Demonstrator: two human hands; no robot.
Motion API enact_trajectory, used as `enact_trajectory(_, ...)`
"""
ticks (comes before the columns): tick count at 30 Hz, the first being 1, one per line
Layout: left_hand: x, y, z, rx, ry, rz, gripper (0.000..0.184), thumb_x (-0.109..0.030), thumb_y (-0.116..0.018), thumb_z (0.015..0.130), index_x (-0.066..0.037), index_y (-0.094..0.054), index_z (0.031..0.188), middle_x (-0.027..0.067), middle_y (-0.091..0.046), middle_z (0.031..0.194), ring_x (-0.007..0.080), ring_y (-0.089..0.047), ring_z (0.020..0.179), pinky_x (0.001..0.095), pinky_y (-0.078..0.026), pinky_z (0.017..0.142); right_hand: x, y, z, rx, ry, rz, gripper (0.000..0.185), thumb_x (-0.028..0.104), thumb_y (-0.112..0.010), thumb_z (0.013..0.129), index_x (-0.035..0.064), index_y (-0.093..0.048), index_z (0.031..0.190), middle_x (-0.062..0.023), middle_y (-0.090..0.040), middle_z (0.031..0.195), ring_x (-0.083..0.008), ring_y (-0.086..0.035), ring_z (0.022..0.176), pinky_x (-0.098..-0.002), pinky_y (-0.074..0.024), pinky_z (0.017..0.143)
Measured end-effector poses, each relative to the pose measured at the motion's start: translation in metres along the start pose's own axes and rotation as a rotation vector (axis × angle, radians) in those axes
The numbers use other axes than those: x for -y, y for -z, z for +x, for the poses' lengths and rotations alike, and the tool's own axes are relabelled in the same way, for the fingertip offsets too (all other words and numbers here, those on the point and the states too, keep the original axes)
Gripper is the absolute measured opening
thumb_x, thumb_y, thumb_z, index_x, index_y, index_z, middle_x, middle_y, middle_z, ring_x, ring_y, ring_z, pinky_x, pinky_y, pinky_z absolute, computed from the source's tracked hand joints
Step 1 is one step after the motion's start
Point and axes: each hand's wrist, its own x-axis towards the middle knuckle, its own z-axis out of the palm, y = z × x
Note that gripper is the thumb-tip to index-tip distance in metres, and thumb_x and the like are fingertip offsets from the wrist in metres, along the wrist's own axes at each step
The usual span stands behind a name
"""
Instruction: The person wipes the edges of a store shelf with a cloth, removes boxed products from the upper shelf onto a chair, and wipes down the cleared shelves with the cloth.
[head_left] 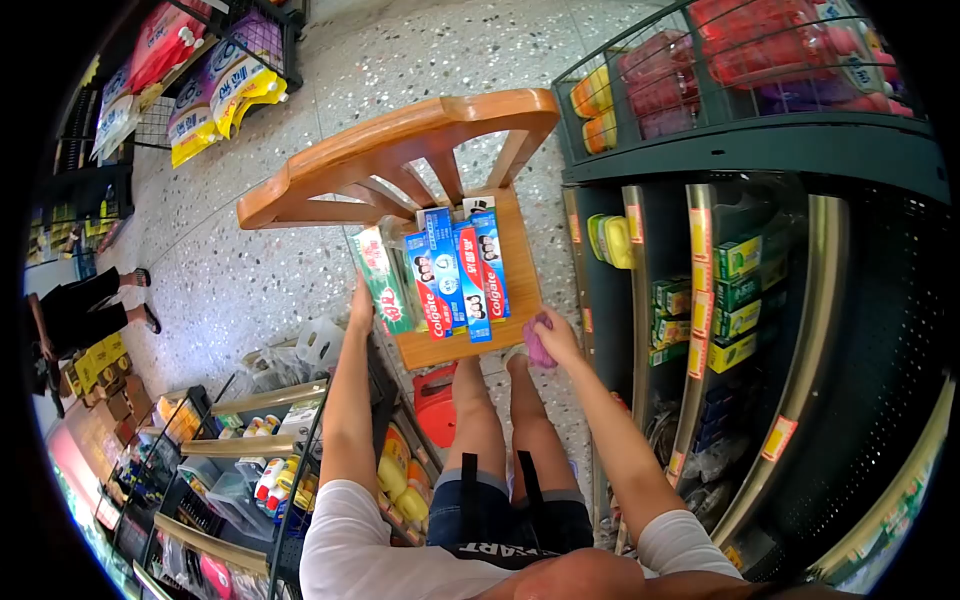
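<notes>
A wooden chair (430,353) stands in front of me, its slatted back on the far side. Several blue and red Colgate toothpaste boxes (447,275) lie piled on the seat. A green and white box (384,282) leans at the pile's left side. My left hand (362,308) is at the seat's left side, against that green box; its fingers are mostly hidden. At the seat's near right corner, my right hand (556,336) is closed around a crumpled purple cloth (538,343).
Dark shelving (720,150) with packaged goods runs along the right. Lower shelves (240,447) with bottles and bins stand at the left. A red plastic stool (435,405) sits beside my legs. Another person (95,305) is at the far left on the speckled floor (370,60).
</notes>
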Motion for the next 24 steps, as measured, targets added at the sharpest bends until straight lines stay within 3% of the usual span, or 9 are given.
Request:
enact_trajectory(5, -0.015, -0.023, -0.02, 0.138, 0.011, -0.188, 0.069, -0.058, -0.033, 0.105, -0.005, -0.044, 0.146, 0.0076, -0.058, 0.136, 0.0188, -0.059, 0.116, 0.0343, -0.046, 0.102, 0.029, -0.007, 0.039, 0.084, 0.011, 0.278, 0.06, 0.009, -0.058, 0.089, 0.0031, -0.046, 0.148, -0.009, -0.065, 0.109, -0.0162, -0.06, 0.097, -0.0277, -0.0476, 0.088)
enact_trajectory(7, -0.022, -0.032, -0.026, 0.07, 0.05, -0.162, 0.068, -0.058, -0.032, 0.105, -0.005, -0.046, 0.145, 0.0073, -0.06, 0.133, 0.0182, -0.061, 0.113, 0.0347, -0.049, 0.099, 0.036, -0.01, 0.053, 0.14, -0.008, 0.454, 0.06, 0.008, -0.056, 0.09, 0.0041, -0.046, 0.148, -0.0087, -0.065, 0.109, -0.0162, -0.06, 0.096, -0.028, -0.0478, 0.088)
enact_trajectory(11, -0.027, -0.051, -0.036, 0.097, 0.057, -0.139, 0.069, -0.059, -0.031, 0.105, -0.006, -0.045, 0.146, 0.0083, -0.059, 0.134, 0.0179, -0.062, 0.113, 0.0341, -0.051, 0.097, 0.056, 0.002, 0.074, 0.243, -0.066, 0.525, 0.057, 0.005, -0.054, 0.09, 0.0004, -0.047, 0.146, -0.0169, -0.062, 0.131, -0.021, -0.061, 0.112, -0.0287, -0.0472, 0.097)
enact_trajectory(13, -0.026, -0.061, -0.041, 0.136, 0.055, -0.159, 0.07, -0.061, -0.031, 0.104, -0.007, -0.042, 0.148, 0.0092, -0.058, 0.137, 0.0177, -0.061, 0.115, 0.0343, -0.051, 0.097, 0.062, 0.008, 0.079, 0.253, -0.039, 0.572, 0.055, 0.003, -0.052, 0.09, -0.0028, -0.048, 0.144, -0.0171, -0.062, 0.131, -0.0211, -0.061, 0.114, -0.0285, -0.0478, 0.097)
enact_trajectory(14, -0.025, -0.071, -0.042, 0.097, 0.041, -0.223, 0.067, -0.062, -0.031, 0.104, -0.01, -0.048, 0.142, 0.0056, -0.067, 0.117, 0.0133, -0.065, 0.098, 0.0311, -0.054, 0.082, 0.063, 0.011, 0.083, 0.264, -0.019, 0.578, 0.054, 0.002, -0.051, 0.09, -0.0035, -0.049, 0.143, -0.0169, -0.063, 0.13, -0.0211, -0.061, 0.114, -0.0287, -0.0479, 0.097)
enact_trajectory(19, -0.012, -0.069, -0.035, 0.085, 0.063, -0.119, 0.057, -0.062, -0.031, 0.104, -0.014, -0.058, 0.118, -0.0065, -0.057, 0.073, 0.0057, -0.049, 0.06, 0.0237, -0.04, 0.057, 0.061, 0.028, 0.093, 0.301, 0.017, 0.527, 0.051, -0.001, -0.049, 0.09, -0.0051, -0.051, 0.14, -0.0153, -0.063, 0.13, -0.02, -0.061, 0.115, -0.0286, -0.0477, 0.098)
enact_trajectory(22, -0.019, -0.061, -0.036, 0.104, 0.128, -0.084, 0.064, -0.065, -0.031, 0.102, -0.012, -0.058, 0.125, 0.0, -0.065, 0.09, 0.0096, -0.058, 0.072, 0.028, -0.049, 0.07, 0.047, 0.029, 0.088, 0.208, 0.029, 0.407, 0.049, 0.002, -0.054, 0.09, -0.0036, -0.054, 0.138, -0.0139, -0.066, 0.123, -0.0186, -0.063, 0.11, -0.0276, -0.0492, 0.094)
enact_trajectory(23, -0.023, -0.061, -0.039, 0.125, 0.116, -0.05, 0.07, -0.066, -0.03, 0.102, -0.01, -0.052, 0.137, 0.0074, -0.064, 0.115, 0.0147, -0.063, 0.096, 0.0327, -0.052, 0.085, 0.042, 0.032, 0.085, 0.176, 0.039, 0.363, 0.049, 0.003, -0.055, 0.09, -0.0031, -0.054, 0.138, -0.0136, -0.067, 0.122, -0.0183, -0.063, 0.108, -0.0275, -0.0496, 0.093)
enact_trajectory(24, -0.022, -0.058, -0.038, 0.136, 0.11, -0.012, 0.072, -0.067, -0.03, 0.101, -0.01, -0.049, 0.141, 0.0089, -0.059, 0.126, 0.017, -0.06, 0.108, 0.0357, -0.05, 0.092, 0.039, 0.036, 0.081, 0.178, 0.03, 0.364, 0.049, -0.001, -0.054, 0.088, -0.0014, -0.056, 0.136, -0.0122, -0.067, 0.122, -0.0196, -0.062, 0.111, -0.0301, -0.0482, 0.098)
